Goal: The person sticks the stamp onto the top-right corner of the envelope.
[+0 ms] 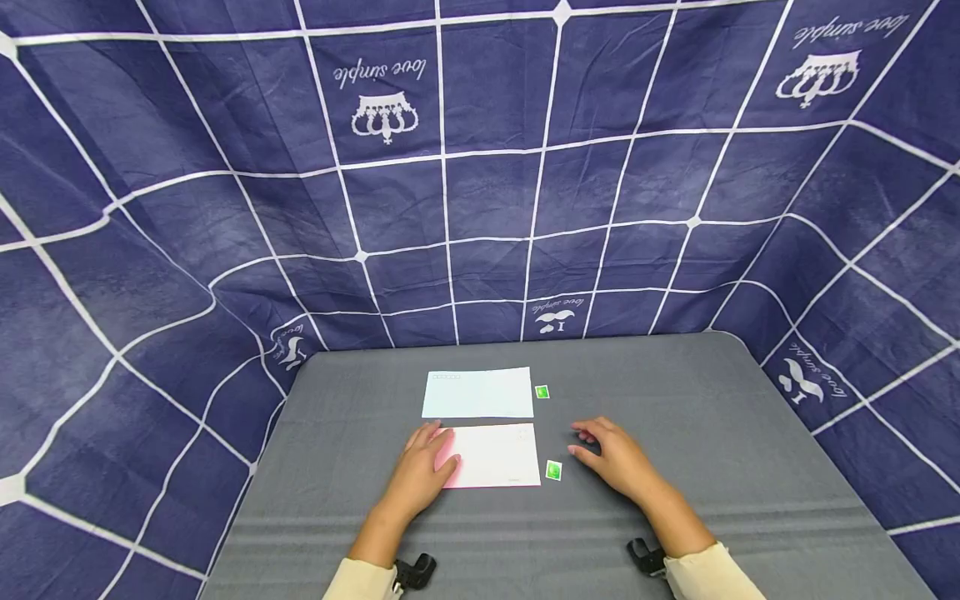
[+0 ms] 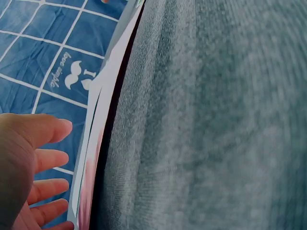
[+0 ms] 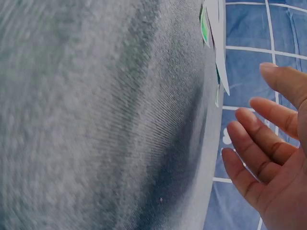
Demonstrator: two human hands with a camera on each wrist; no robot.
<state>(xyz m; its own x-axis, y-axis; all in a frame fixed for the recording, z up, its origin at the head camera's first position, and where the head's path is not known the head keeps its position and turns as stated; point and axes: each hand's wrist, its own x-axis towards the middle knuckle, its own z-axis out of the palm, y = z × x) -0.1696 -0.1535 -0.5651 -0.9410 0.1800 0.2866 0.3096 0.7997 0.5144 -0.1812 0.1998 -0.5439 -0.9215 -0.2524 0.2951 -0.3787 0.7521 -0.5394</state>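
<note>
Two envelopes lie flat, one behind the other. The nearer white envelope point(image 1: 492, 456) has pink along its left end and lower edge; the farther one is a pale bluish-white envelope point(image 1: 480, 395). Over the pink end is my left hand point(image 1: 422, 468), its fingers spread and loosely bent; whether they touch the paper I cannot tell. To the right of the nearer envelope lies a small green stamp point(image 1: 553, 470) with a white border. A second green stamp point(image 1: 542, 392) sits beside the farther envelope. My right hand point(image 1: 621, 461), relaxed and holding nothing, is right of the nearer stamp.
Grey cloth covers the table point(image 1: 720, 433). A blue curtain point(image 1: 487, 200) with white grid lines hangs behind it and along both sides. Each wrist wears a black camera mount, the left mount point(image 1: 415, 572) and the right mount point(image 1: 645, 557).
</note>
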